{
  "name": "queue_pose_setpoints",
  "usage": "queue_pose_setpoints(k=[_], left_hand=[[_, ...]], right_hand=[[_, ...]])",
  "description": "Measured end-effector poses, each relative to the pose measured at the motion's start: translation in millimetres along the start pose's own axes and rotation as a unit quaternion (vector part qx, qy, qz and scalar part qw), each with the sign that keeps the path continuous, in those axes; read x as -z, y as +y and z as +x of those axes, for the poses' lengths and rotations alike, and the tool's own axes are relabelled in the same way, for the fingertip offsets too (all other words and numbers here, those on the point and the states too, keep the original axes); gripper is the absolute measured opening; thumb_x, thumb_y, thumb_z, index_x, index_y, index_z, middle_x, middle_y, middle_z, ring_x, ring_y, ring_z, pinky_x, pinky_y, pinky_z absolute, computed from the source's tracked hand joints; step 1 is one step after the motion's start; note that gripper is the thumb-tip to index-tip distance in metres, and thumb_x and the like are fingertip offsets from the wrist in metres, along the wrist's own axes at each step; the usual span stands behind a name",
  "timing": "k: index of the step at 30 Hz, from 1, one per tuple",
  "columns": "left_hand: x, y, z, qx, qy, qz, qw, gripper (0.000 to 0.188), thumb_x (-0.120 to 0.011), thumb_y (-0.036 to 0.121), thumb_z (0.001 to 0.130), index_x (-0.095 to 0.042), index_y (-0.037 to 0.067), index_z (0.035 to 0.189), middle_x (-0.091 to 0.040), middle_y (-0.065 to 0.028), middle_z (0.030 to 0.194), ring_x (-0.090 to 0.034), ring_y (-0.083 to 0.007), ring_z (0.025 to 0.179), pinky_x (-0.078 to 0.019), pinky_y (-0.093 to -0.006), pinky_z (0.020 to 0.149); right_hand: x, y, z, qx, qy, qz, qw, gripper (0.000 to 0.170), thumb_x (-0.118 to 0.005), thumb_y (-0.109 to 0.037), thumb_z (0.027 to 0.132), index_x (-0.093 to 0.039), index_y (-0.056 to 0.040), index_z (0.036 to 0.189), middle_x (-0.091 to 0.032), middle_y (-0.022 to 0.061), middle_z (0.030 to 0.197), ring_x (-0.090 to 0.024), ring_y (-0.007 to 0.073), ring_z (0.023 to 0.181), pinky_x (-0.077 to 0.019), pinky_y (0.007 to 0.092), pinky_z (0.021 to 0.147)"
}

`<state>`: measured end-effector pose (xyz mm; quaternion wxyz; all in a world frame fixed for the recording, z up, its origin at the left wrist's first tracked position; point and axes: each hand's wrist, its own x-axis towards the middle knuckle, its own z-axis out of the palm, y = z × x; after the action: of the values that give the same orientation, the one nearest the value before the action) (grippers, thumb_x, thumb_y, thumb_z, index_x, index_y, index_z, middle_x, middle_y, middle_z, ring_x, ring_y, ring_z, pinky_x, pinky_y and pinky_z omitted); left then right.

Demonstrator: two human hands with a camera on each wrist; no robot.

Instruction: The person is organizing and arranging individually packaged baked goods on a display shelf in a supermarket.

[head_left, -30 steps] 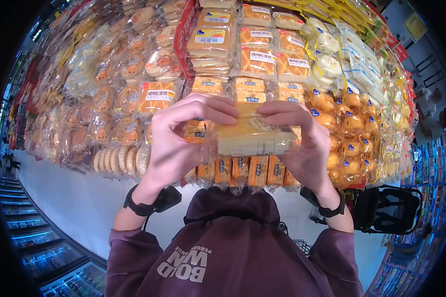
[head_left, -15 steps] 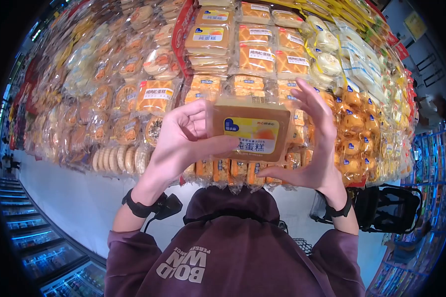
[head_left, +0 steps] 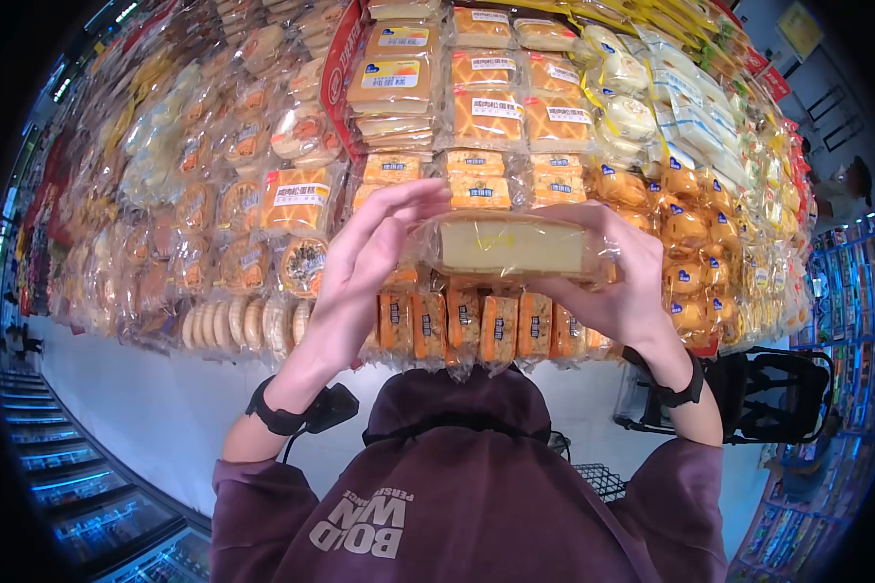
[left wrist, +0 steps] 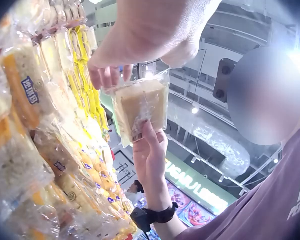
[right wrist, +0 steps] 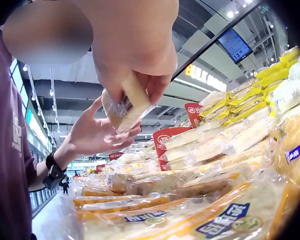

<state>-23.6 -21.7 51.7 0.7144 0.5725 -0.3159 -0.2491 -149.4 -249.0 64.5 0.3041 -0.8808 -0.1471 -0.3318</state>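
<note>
A plastic-wrapped sponge cake (head_left: pixel 510 245) is held up over the display with its pale side edge turned to the head view. My right hand (head_left: pixel 630 277) grips it at its right end, thumb below and fingers over the top. In the left wrist view that thumb presses on the broad face of the wrapped cake (left wrist: pixel 140 102). My left hand (head_left: pixel 358 260) is just left of the package, its fingers extended and apart from each other. The right wrist view has the left hand (right wrist: pixel 92 132) with spread fingers behind the cake.
Orange-wrapped cakes (head_left: pixel 464 316) stand in a row along the display's front edge. Behind are a stack of brown labelled cakes (head_left: pixel 391 78) and waffle-patterned cakes (head_left: pixel 488 115). Round buns (head_left: pixel 690 238) lie to the right, and a black stroller (head_left: pixel 773 394) stands beyond them.
The cake first sat between both hands, then in the left with its label showing. Now my right hand grips it, the left has let go, and the cake has turned edge-on and moved right.
</note>
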Motion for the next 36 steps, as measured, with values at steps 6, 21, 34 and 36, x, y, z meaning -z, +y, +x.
queue_pose_setpoints(k=[6, 21, 34, 36], left_hand=[[-14.8, 14.7, -7.5, -0.049, -0.014, 0.079, 0.996, 0.053, -0.082, -0.004, 0.081, -0.059, -0.007, 0.128, -0.068, -0.0077, 0.119, -0.063, -0.0125, 0.115, -0.0480, -0.0283, 0.104], [-20.5, 20.0, -6.4, -0.006, 0.031, 0.137, 0.990, 0.048, -0.088, 0.006, 0.077, -0.064, -0.002, 0.119, -0.071, -0.0014, 0.098, -0.065, -0.0039, 0.088, -0.0536, -0.0212, 0.077], [-14.3, 14.1, 4.7, 0.172, 0.004, -0.112, 0.979, 0.037, -0.078, 0.005, 0.089, -0.064, -0.003, 0.122, -0.074, -0.0009, 0.103, -0.064, -0.0006, 0.083, -0.0509, -0.0170, 0.075], [-20.4, 23.1, 4.8, 0.177, 0.009, -0.136, 0.975, 0.038, -0.079, 0.006, 0.088, -0.064, -0.002, 0.122, -0.074, -0.0011, 0.104, -0.064, -0.0004, 0.084, -0.0505, -0.0162, 0.077]], right_hand=[[-9.6, -4.6, -2.4, -0.146, -0.001, 0.181, 0.973, 0.046, -0.092, -0.016, 0.075, -0.066, -0.0005, 0.110, -0.075, 0.0103, 0.102, -0.073, 0.0153, 0.087, -0.0567, 0.0278, 0.074], [-10.2, -17.7, -5.7, -0.391, -0.063, 0.480, 0.783, 0.045, -0.075, -0.004, 0.092, -0.056, 0.0014, 0.133, -0.071, 0.0024, 0.114, -0.065, 0.0064, 0.099, -0.0549, 0.0252, 0.082], [-9.7, -28.8, 12.6, -0.452, -0.049, 0.452, 0.767, 0.046, -0.073, -0.021, 0.095, -0.055, 0.0029, 0.131, -0.070, 0.0033, 0.113, -0.064, 0.0066, 0.099, -0.0516, 0.0253, 0.089], [-6.3, -30.8, 17.9, -0.464, -0.058, 0.456, 0.757, 0.048, -0.076, -0.019, 0.093, -0.055, 0.0020, 0.130, -0.069, 0.0035, 0.112, -0.063, 0.0064, 0.099, -0.0516, 0.0259, 0.089]])
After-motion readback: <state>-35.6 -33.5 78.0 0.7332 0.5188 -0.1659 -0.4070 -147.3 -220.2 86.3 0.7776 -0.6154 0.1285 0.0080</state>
